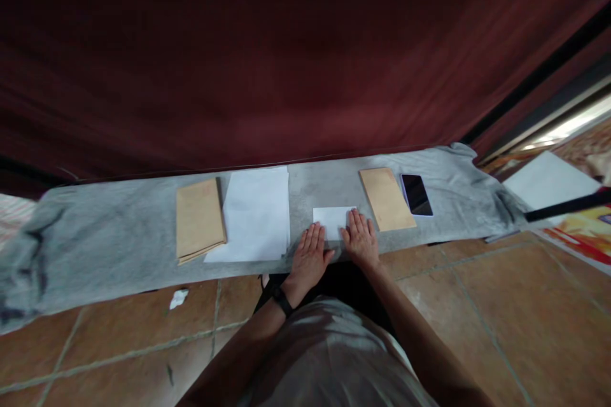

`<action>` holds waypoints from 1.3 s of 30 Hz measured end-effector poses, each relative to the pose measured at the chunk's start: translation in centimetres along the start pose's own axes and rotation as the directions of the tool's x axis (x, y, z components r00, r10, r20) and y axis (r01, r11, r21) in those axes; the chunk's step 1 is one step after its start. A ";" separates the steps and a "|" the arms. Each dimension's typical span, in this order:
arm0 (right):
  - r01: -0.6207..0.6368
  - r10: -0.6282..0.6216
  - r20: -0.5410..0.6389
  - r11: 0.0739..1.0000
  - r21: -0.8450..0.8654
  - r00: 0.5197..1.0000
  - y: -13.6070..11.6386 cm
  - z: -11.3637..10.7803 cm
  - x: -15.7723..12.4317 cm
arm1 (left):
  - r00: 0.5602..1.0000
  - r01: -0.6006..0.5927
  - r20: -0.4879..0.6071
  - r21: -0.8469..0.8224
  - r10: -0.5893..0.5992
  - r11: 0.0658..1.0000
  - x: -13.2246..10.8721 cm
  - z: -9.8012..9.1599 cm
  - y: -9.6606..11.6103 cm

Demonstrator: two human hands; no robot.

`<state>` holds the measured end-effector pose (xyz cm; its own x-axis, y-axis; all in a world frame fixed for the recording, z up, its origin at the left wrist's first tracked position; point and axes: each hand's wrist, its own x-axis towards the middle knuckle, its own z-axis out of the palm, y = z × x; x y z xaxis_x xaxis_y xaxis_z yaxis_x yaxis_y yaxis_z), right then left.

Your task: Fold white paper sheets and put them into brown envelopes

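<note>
A small white folded-looking sheet of paper [333, 219] lies flat near the front edge of the grey cloth. My left hand [310, 253] rests flat on its left side, fingers stretched out. On the right side of the same sheet, my right hand [361, 238] presses down, also flat with its fingers extended. Just right of that hand lies a brown envelope [387, 199]. Left of my left hand is a stack of larger white paper sheets [260, 216].
A pile of brown envelopes [199, 217] overlaps the white stack's left edge. A phone [417, 195] with a dark screen lies at the right. Grey cloth [119, 235] covers the narrow surface, with a dark red curtain [286, 76] behind. White scrap [178, 298] lies on the tiled floor.
</note>
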<state>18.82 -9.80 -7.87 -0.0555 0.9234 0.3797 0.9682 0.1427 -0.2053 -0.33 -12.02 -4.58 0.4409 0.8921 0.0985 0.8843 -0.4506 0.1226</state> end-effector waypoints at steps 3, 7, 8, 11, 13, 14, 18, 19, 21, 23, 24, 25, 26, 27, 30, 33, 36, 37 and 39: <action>-0.001 0.001 -0.006 1.000 -0.003 1.000 0.0 0.0 0.0 | 1.000 0.012 0.005 0.005 -0.012 1.000 -0.5 -0.2 -0.4; 0.004 -0.004 -0.015 1.000 0.001 1.000 0.0 0.1 -0.1 | 1.000 0.026 0.010 0.012 -0.026 1.000 -1.2 -0.5 -0.2; 0.005 -0.005 -0.018 1.000 0.001 1.000 0.0 0.1 -0.1 | 1.000 0.028 0.012 0.012 -0.028 1.000 -1.3 -0.6 -0.2; 0.006 -0.006 -0.024 1.000 -0.001 1.000 0.1 0.2 -0.2 | 0.999 0.033 0.008 0.007 -0.033 0.999 -1.4 -1.2 -0.9; 0.008 -0.008 -0.025 1.000 0.003 1.000 0.2 0.3 -0.3 | 0.998 0.059 -0.004 0.007 -0.059 0.998 -1.4 -1.8 -2.2; 0.009 -0.009 -0.025 1.000 0.007 1.000 0.2 0.3 -0.3 | 0.997 0.080 -0.014 0.009 -0.080 0.997 -1.4 -2.1 -2.9; 0.006 -0.005 -0.021 1.000 0.030 1.000 0.2 0.3 -0.3 | 0.989 0.136 -0.067 0.028 -0.134 0.990 -1.4 -3.0 -5.1; 0.004 -0.004 -0.018 0.999 0.034 1.000 0.2 0.3 -0.3 | 0.990 0.121 -0.075 0.030 -0.118 0.992 -1.3 -3.1 -5.0; 0.001 -0.001 -0.011 0.999 0.034 1.000 0.2 0.1 -0.3 | 0.997 0.035 -0.063 0.026 -0.033 0.999 -1.2 -3.0 -4.0; -0.002 0.002 -0.006 1.000 0.023 1.000 0.2 0.0 -0.3 | 0.995 -0.099 -0.016 0.011 0.099 0.995 -1.1 -2.6 -2.5; -0.001 0.001 -0.003 1.000 0.016 1.000 0.2 -0.1 -0.3 | 0.988 -0.155 0.011 0.002 0.155 0.988 -1.0 -2.4 -1.7; 0.001 -0.001 0.003 1.000 0.011 1.000 0.2 -0.2 -0.2 | 0.980 -0.197 0.035 -0.007 0.198 0.980 -0.9 -2.1 -1.0; 0.003 -0.003 0.011 1.000 0.006 1.000 0.3 -0.2 -0.2 | 0.974 -0.221 0.055 -0.012 0.221 0.975 -0.9 -1.9 -0.5; 0.005 -0.005 0.021 1.000 0.003 1.000 0.3 -0.3 -0.2 | 0.970 -0.231 0.069 -0.014 0.231 0.973 -0.9 -1.6 -0.1; 0.002 -0.002 0.048 1.000 0.002 0.999 0.5 -0.5 -0.1 | 0.967 -0.239 0.090 -0.006 0.238 0.971 -0.9 -1.2 0.1; -0.014 0.013 0.054 1.000 0.021 0.998 0.3 -0.7 0.0 | 0.965 -0.245 0.093 0.005 0.244 0.969 -1.1 -1.0 0.0; 0.019 -0.025 0.076 0.996 0.084 0.997 -0.6 -0.9 -0.1 | 0.967 -0.239 0.099 0.011 0.237 0.971 -1.1 -0.9 0.1; 0.051 -0.062 0.099 0.992 0.114 0.993 -1.1 -1.0 -0.1 | 0.967 -0.236 0.103 0.012 0.234 0.972 -1.1 -0.9 0.2; 0.127 -0.155 0.162 0.977 0.172 0.975 -2.0 -1.2 -0.3 | 0.967 -0.231 0.112 0.010 0.228 0.973 -1.0 -0.9 0.3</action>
<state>17.14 -10.77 -6.51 -0.2436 0.9355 0.2561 0.8970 0.3177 -0.3074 -0.66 -13.09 -3.77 0.6454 0.7638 0.0131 0.7602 -0.6438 0.0868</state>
